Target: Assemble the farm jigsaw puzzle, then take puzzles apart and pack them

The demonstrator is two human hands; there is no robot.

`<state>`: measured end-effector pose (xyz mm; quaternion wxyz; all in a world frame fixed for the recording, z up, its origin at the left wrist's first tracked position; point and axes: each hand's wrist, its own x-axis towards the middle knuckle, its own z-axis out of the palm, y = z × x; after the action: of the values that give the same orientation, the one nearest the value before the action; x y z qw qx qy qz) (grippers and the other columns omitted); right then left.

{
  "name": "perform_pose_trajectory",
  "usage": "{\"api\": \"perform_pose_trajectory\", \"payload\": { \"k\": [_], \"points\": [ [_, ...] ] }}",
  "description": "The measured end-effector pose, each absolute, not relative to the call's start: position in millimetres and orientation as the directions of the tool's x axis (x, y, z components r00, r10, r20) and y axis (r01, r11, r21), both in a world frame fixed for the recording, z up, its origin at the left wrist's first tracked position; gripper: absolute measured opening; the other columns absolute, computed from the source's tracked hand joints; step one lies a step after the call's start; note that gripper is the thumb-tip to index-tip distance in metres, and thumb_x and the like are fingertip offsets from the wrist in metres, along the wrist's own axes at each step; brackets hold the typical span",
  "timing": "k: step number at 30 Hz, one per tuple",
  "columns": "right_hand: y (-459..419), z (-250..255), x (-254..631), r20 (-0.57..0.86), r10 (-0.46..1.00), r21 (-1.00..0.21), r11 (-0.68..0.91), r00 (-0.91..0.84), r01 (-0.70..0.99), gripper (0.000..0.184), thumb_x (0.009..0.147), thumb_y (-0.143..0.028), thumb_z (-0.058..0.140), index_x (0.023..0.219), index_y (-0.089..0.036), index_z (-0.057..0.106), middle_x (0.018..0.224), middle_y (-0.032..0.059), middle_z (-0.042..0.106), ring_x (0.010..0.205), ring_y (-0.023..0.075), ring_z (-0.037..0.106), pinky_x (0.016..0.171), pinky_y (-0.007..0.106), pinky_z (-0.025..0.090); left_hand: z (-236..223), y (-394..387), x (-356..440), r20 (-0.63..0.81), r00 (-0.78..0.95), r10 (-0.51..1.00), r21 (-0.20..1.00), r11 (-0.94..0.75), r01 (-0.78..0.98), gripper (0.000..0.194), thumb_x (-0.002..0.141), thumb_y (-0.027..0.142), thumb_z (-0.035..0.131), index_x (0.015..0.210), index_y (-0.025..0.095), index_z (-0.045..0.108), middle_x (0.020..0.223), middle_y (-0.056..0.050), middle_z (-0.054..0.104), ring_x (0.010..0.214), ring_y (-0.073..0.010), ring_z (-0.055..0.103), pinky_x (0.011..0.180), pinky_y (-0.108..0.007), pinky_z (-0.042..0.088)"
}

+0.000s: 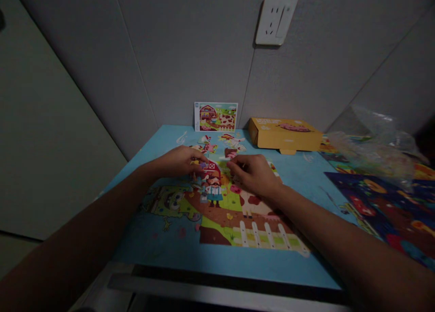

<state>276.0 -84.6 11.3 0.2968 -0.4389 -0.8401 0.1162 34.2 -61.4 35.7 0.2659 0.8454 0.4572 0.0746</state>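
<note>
While half-curled, both hands (180, 161) (256, 173) over puzzle (231, 216).

Head view, forward-down over hands (256, 173)

Dim light is recorded, with heavy darkening toward the lower corners. Faint glare is noted on the plastic bag (377, 144). Both forearms (326, 230) are stretched by wide-angle distortion; fine detail in the puzzle (227, 219) is softened.

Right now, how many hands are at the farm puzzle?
2: the left hand is at the puzzle's left side, near the printed red barn; the right hand is by the spotted cow. No other hand shows.
</note>
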Motion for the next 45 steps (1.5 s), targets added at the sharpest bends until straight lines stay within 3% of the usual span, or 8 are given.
{"api": "perform_pose_trajectory", "payload": {
  "k": [3, 6, 14, 18, 23, 29, 34, 45],
  "points": [
    [-85.1, 11.8, 276.2, 0.394, 0.809, -0.459, 0.584, -0.436, 0.669, 0.035, 0.089, -0.032, 0.047, 0.057, -0.018, 0.053, 0.049, -0.002, 0.047, 0.049, 0.0098, 0.037, 0.053, 0.028, 0.025, 35.8, -59.9, 33.6, -0.021, 0.651, 0.759, 0.393, -0.593, 0.703, 0.029, 0.083, 0.031, 0.06, 0.108, 0.02, 0.07, 0.099, -0.005, 0.072, 0.087, -0.0161, 0.064, 0.076, -0.024, 0.045],
    [-85.8, 12.7, 276.1, 0.388, 0.812, -0.459, 0.581, -0.436, 0.673, 0.035, 0.089, -0.032, 0.047, 0.057, -0.018, 0.053, 0.05, -0.0019, 0.048, 0.049, 0.0096, 0.037, 0.053, 0.028, 0.025, 34.6, -58.6, 32.0, 0.012, 0.684, 0.729, 0.371, -0.638, 0.674, 0.028, 0.084, 0.028, 0.059, 0.108, 0.021, 0.07, 0.099, -0.004, 0.071, 0.09, -0.0155, 0.062, 0.077, -0.023, 0.045],
    [-84.7, 11.3, 275.8, 0.394, 0.803, -0.453, 0.593, -0.447, 0.666, 0.034, 0.089, -0.031, 0.048, 0.058, -0.017, 0.054, 0.051, -0.0014, 0.052, 0.048, 0.0089, 0.039, 0.054, 0.027, 0.026, 30.6, -56.9, 29.4, -0.014, 0.558, 0.83, 0.42, -0.501, 0.757, 0.033, 0.088, 0.025, 0.05, 0.118, 0.019, 0.063, 0.094, -0.003, 0.072, 0.066, -0.0113, 0.065, 0.066, -0.022, 0.046],
    [-85.2, 11.9, 276.5, 0.39, 0.805, -0.459, 0.591, -0.447, 0.663, 0.034, 0.089, -0.031, 0.049, 0.059, -0.017, 0.055, 0.052, -0.0013, 0.053, 0.049, 0.0091, 0.04, 0.054, 0.027, 0.027, 29.0, -56.0, 30.5, 0.02, 0.5, 0.866, 0.349, -0.474, 0.808, 0.032, 0.088, 0.024, 0.05, 0.116, 0.017, 0.063, 0.085, -0.003, 0.072, 0.068, -0.0132, 0.066, 0.065, -0.022, 0.045],
    [-85.7, 13.3, 276.2, 0.378, 0.813, -0.465, 0.581, -0.444, 0.668, 0.033, 0.089, -0.031, 0.048, 0.06, -0.017, 0.058, 0.053, -0.0005, 0.054, 0.05, 0.0097, 0.042, 0.055, 0.027, 0.027, 28.7, -57.4, 33.4, 0.004, 0.508, 0.861, 0.355, -0.476, 0.804, 0.031, 0.088, 0.026, 0.05, 0.115, 0.019, 0.064, 0.079, -0.002, 0.073, 0.067, -0.0138, 0.065, 0.068, -0.024, 0.045],
    [-85.3, 13.2, 276.5, 0.382, 0.812, -0.459, 0.581, -0.441, 0.672, 0.033, 0.089, -0.031, 0.048, 0.06, -0.017, 0.057, 0.053, -0.0011, 0.052, 0.05, 0.0093, 0.04, 0.054, 0.027, 0.026, 32.3, -57.9, 32.4, 0.08, 0.535, 0.841, 0.264, -0.536, 0.802, 0.035, 0.084, 0.038, 0.057, 0.111, 0.019, 0.066, 0.1, -0.006, 0.07, 0.087, -0.0185, 0.064, 0.077, -0.027, 0.043],
    [-84.6, 12.7, 277.3, 0.4, 0.8, -0.441, 0.595, -0.447, 0.672, 0.034, 0.088, -0.031, 0.047, 0.058, -0.017, 0.054, 0.051, -0.0022, 0.047, 0.049, 0.0093, 0.037, 0.054, 0.028, 0.025, 37.7, -59.0, 27.0, -0.004, 0.536, 0.844, 0.142, -0.53, 0.836, 0.054, 0.068, 0.061, 0.066, 0.105, 0.021, 0.068, 0.107, -0.007, 0.065, 0.092, -0.0217, 0.06, 0.073, -0.027, 0.042],
    [-84.9, 14.0, 277.4, 0.38, 0.809, -0.442, 0.585, -0.448, 0.68, 0.034, 0.089, -0.032, 0.047, 0.06, -0.017, 0.058, 0.053, -0.0012, 0.052, 0.05, 0.0095, 0.039, 0.055, 0.026, 0.026, 36.3, -62.6, 30.0, -0.04, 0.606, 0.794, 0.159, -0.594, 0.789, 0.044, 0.076, 0.049, 0.062, 0.109, 0.021, 0.066, 0.114, -0.008, 0.06, 0.102, -0.0222, 0.057, 0.085, -0.029, 0.042]
  ]
}}
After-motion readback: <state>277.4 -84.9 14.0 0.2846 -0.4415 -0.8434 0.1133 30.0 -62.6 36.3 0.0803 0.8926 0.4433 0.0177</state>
